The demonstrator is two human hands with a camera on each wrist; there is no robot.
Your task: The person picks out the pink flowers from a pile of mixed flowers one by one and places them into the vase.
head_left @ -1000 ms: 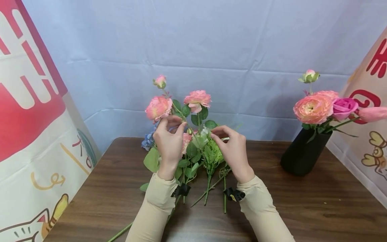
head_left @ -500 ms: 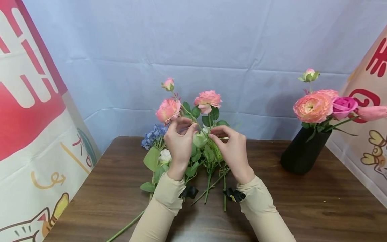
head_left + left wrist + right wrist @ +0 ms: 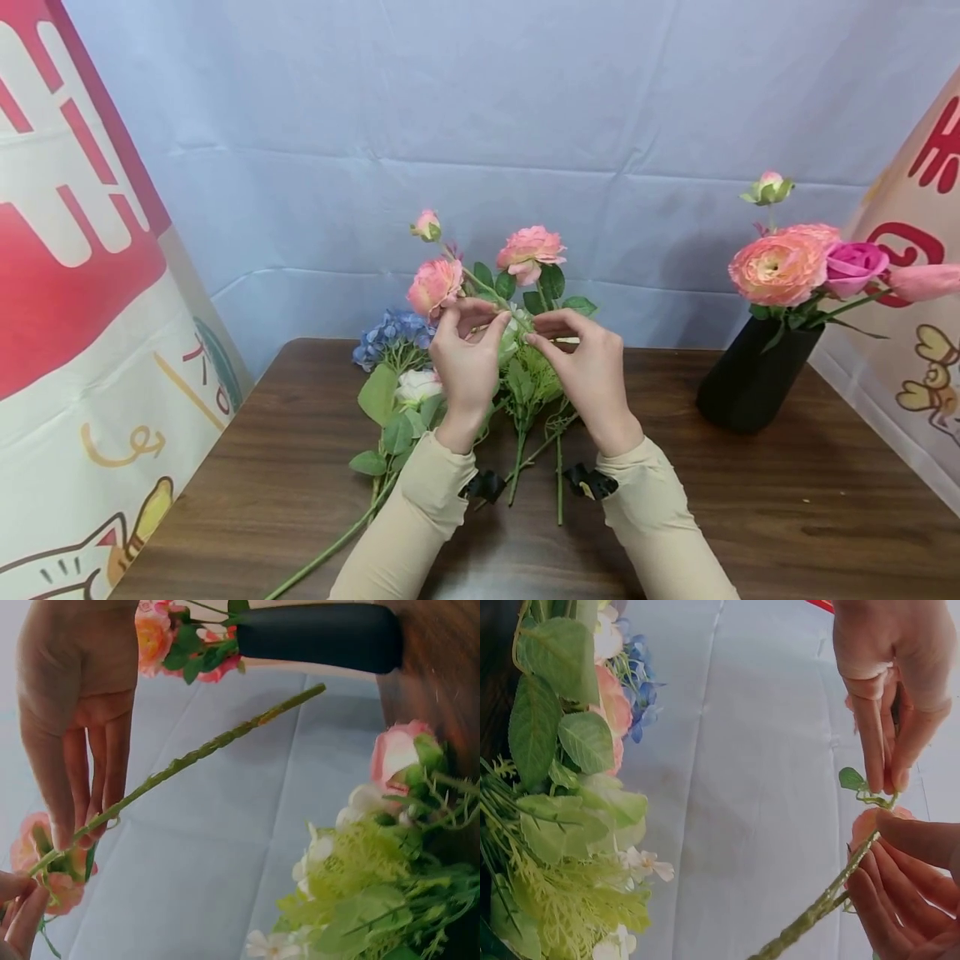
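Observation:
Close together above the table, my left hand (image 3: 468, 362) and right hand (image 3: 588, 367) both pinch the green stem (image 3: 202, 750) of an artificial pink flower spray. Its two pink blooms (image 3: 531, 250) and a small bud (image 3: 426, 226) rise above the hands. The left wrist view shows the bare lower stem extending past my right hand (image 3: 75, 712), with my left hand (image 3: 22, 915) gripping nearer the blooms. In the right wrist view, my left hand (image 3: 892, 697) and right hand (image 3: 911, 892) hold neighbouring points, thumbs against the stem.
Behind and below the hands lie a blue hydrangea (image 3: 393, 337), a white rose (image 3: 418, 387) and light-green foliage (image 3: 585, 900). Several stems stretch over the wooden table (image 3: 247, 467). A black vase (image 3: 757, 379) with pink flowers stands at right. A pale blue cloth hangs behind.
My left hand has moved right, nearer my right hand, and the pink blooms and bud have shifted right with it. The blue hydrangea and white rose are now more exposed.

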